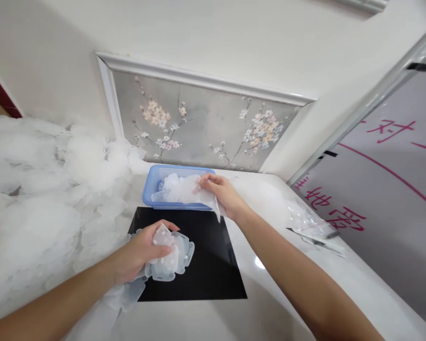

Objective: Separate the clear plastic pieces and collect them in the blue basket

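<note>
My left hand [139,251] grips a small stack of translucent white plastic pieces [170,258] with round studs, held over a black mat [202,265] on a white table [270,303]. My right hand [222,192] reaches to the blue plastic basket [152,182] behind the mat and pinches a thin translucent white sheet [184,189] lying across the basket's contents. The basket holds several similar white pieces.
A large heap of white translucent pieces [39,199] covers the table's left side. Clear plastic bags [310,222] lie at the right near a board with red writing [376,189]. A floral wall panel [202,123] stands behind the basket.
</note>
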The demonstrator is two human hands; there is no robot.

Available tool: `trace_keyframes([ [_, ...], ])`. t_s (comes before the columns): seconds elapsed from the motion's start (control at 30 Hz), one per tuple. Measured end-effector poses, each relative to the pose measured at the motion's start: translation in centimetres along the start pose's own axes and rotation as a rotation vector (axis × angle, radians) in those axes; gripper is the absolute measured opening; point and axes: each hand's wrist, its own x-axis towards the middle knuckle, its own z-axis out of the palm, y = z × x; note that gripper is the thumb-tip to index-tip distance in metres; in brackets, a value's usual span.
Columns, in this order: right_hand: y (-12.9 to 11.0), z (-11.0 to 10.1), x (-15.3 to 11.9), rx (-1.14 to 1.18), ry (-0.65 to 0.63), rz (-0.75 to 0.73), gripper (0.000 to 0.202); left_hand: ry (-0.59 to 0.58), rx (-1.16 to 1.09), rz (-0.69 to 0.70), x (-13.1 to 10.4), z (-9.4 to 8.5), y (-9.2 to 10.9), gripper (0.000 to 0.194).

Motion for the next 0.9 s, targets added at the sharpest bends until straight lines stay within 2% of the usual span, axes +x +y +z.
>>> trace_keyframes([
  [0.07,-0.6,0.4,3.1,-0.217,-0.042,-0.075,0.026,0.001,-0.021,0.0,-0.1,-0.1,0.2,0.055],
  [0.17,-0.8,0.7,7.2,-0.777,-0.08,-0.113,0.018,0.011,-0.025,0.0,-0.2,-0.1,0.5,0.055],
  [0.23,-0.8,0.7,8.6,-0.931,-0.088,-0.119,0.014,0.019,-0.038,0.0,-0.4,-0.1,0.7,0.054],
  [0.3,-0.9,0.6,8.3,-0.966,-0.077,-0.139,0.017,0.029,-0.059,0.0,-0.4,0.0,0.9,0.054],
  [0.4,-0.8,0.8,5.0,-0.988,0.017,-0.32,0.012,0.037,-0.077,-0.004,-0.4,0.1,0.9,0.053],
  [0.47,0.0,1.1,1.5,-0.936,0.076,-0.418,0.012,0.033,-0.078,-0.002,-0.4,0.0,0.7,0.054],
  [0.53,1.4,1.4,-2.0,-0.844,-0.016,-0.277,0.02,0.027,-0.078,0.013,-0.3,0.0,0.6,0.054],
  [0.63,4.3,1.6,-6.0,-0.551,-0.203,-0.021,0.023,0.02,-0.068,0.033,-0.2,-0.1,0.5,0.058],
  [0.77,6.5,0.7,-7.7,-0.176,-0.054,0.185,0.03,0.036,0.004,-0.002,-0.3,-0.1,0.8,0.069],
  [0.9,6.3,-0.7,-7.4,0.089,0.028,0.293,0.041,0.026,0.037,-0.031,-0.6,0.1,1.1,0.072],
])
